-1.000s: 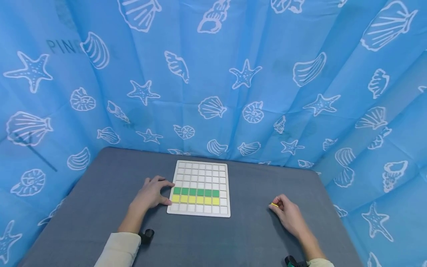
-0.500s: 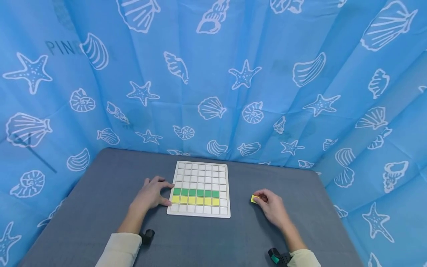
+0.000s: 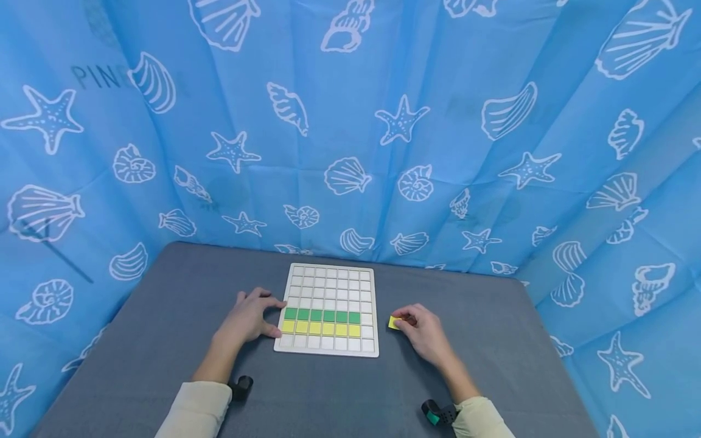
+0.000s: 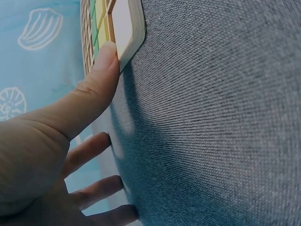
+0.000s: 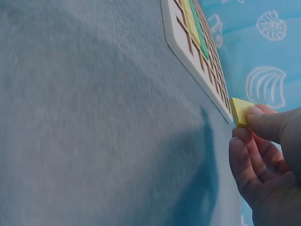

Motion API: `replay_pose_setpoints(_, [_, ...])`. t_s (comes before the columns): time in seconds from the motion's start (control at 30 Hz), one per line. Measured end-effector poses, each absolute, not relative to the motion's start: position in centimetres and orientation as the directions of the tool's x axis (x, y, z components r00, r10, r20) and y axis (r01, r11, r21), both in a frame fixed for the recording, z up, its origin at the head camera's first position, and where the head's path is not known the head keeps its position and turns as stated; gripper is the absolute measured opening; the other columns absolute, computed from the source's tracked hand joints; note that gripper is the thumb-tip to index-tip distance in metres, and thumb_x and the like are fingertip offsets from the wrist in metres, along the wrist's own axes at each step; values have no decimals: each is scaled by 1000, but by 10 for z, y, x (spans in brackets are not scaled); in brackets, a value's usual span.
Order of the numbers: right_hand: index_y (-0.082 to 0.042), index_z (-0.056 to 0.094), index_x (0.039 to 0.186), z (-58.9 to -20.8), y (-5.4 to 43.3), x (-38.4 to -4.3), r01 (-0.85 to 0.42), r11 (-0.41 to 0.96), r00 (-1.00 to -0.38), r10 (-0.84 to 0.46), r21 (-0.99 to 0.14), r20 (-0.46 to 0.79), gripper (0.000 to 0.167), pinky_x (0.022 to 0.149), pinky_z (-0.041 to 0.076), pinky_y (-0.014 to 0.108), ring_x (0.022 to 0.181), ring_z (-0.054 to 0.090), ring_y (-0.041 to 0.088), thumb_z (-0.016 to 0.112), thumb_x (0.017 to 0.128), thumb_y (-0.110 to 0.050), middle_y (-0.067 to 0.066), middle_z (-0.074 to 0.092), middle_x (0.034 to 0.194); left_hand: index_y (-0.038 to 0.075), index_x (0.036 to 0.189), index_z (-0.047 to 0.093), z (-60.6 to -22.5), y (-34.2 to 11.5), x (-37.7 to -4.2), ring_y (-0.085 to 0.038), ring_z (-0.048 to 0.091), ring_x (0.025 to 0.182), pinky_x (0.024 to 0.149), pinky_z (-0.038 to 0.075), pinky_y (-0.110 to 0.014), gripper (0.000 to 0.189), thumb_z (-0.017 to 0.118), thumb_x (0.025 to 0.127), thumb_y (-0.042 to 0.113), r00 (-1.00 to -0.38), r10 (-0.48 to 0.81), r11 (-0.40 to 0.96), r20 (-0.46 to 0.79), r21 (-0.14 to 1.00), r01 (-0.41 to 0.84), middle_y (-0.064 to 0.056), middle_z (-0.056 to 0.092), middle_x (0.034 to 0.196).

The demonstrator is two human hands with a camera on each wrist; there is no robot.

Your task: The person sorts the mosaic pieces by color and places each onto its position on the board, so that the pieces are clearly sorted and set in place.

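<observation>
A white square board [image 3: 327,348] with a grid of small cells lies flat on the grey cloth. One row holds green tiles [image 3: 316,316], and the row nearer me holds yellow tiles [image 3: 314,328]; both rows leave the rightmost column white. My left hand [image 3: 247,317] rests at the board's left edge, thumb and index finger spread apart and touching it. In the left wrist view the thumb [image 4: 96,84] presses the rim near a corner. To the right of the board, my right hand [image 3: 427,334] pinches a yellow square tile [image 5: 240,112] between thumb and fingers, above the cloth.
Grey cloth [image 3: 350,395] covers the table. A blue curtain [image 3: 350,121] printed with white shells and starfish hangs behind and on both sides. Black wrist devices [image 3: 241,388] sit on both wrists, next to pale sleeves.
My right hand has moved left toward the board with the yellow tile, turning its face more into view. My left hand and the board stay where they were.
</observation>
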State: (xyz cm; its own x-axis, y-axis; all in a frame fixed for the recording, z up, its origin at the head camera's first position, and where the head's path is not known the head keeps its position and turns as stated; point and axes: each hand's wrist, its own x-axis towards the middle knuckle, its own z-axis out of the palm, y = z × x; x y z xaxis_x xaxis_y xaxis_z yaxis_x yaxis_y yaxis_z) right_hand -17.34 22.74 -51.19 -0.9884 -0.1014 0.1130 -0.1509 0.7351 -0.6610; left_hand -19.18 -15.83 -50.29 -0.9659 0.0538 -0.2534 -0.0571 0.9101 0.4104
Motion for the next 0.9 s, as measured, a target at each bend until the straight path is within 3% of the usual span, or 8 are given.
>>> replay_pose_setpoints(0.9, [-14,72,96,-519,183,-174,-149,689,-982,-188,-709,24,7,64,44,21,73,53,7,76,92,-12,-5,64,86,30,134,68,-508,-159,-193,-42,34,140,101,44,-66,70,95,69,30,-972,39,905,-230,421,-63,-12,44,157])
